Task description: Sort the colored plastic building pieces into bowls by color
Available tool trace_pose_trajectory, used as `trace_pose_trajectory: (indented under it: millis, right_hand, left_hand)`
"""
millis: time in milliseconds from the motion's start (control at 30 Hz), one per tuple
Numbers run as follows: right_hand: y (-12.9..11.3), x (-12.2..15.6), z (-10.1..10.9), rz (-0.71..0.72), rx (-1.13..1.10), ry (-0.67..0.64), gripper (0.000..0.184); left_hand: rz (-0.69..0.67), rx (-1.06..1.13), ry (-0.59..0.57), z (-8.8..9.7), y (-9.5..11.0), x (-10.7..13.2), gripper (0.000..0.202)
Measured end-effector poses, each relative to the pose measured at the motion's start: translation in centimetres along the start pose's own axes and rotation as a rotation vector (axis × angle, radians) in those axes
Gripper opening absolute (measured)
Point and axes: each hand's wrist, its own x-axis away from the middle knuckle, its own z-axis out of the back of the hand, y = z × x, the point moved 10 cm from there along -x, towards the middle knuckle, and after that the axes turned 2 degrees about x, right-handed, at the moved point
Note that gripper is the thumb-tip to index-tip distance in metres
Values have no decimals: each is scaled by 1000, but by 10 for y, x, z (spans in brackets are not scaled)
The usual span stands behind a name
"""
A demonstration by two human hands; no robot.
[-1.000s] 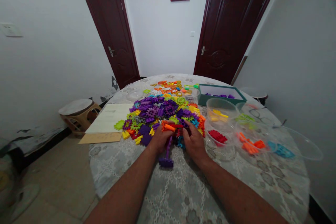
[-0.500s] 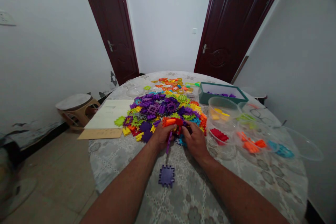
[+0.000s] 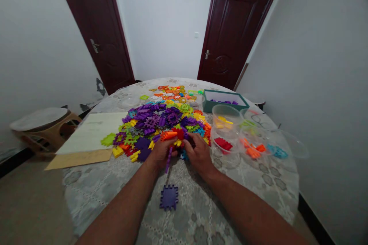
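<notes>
A large pile of coloured interlocking plastic tiles [image 3: 161, 118] covers the middle of a round table with a lace cloth [image 3: 201, 206]. Both my hands work at the pile's near edge. My left hand [image 3: 160, 152] is closed on a small assembly with an orange piece [image 3: 169, 135], a red piece [image 3: 179, 133] and a purple tile [image 3: 168, 159] hanging edge-on below it. My right hand [image 3: 197, 154] is closed on the same assembly from the right. One purple square tile [image 3: 169, 197] lies flat on the cloth between my forearms.
Clear plastic bowls hold sorted pieces: yellow [image 3: 224, 116], red [image 3: 223, 144], orange [image 3: 253, 149], blue [image 3: 280, 149]. A teal box [image 3: 224, 98] with purple pieces stands behind them. A board and cardboard [image 3: 86, 138] lie at the left. A stool [image 3: 40, 126] stands beside the table.
A purple square tile that hung from the assembly a second ago now lies flat on the cloth. My hands stay at the pile's edge. The view has shifted to the right.
</notes>
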Motion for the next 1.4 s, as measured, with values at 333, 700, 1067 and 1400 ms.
trace_pose_trajectory:
  millis: [333, 700, 1067, 1400]
  right_hand:
    - [1, -1, 1, -2, 7, 22, 29]
    - [-4, 2, 14, -105, -97, -2, 32]
    - [-32, -77, 84, 63, 226, -371, 15]
    - [40, -200, 168, -102, 604, 236, 40]
  left_hand:
    - [15, 125, -46, -4, 5, -2, 29]
    - [-7, 162, -65, -2, 11, -3, 36]
    - [-25, 124, -88, -4, 14, 3, 36]
    - [45, 215, -183, -8, 13, 2, 32]
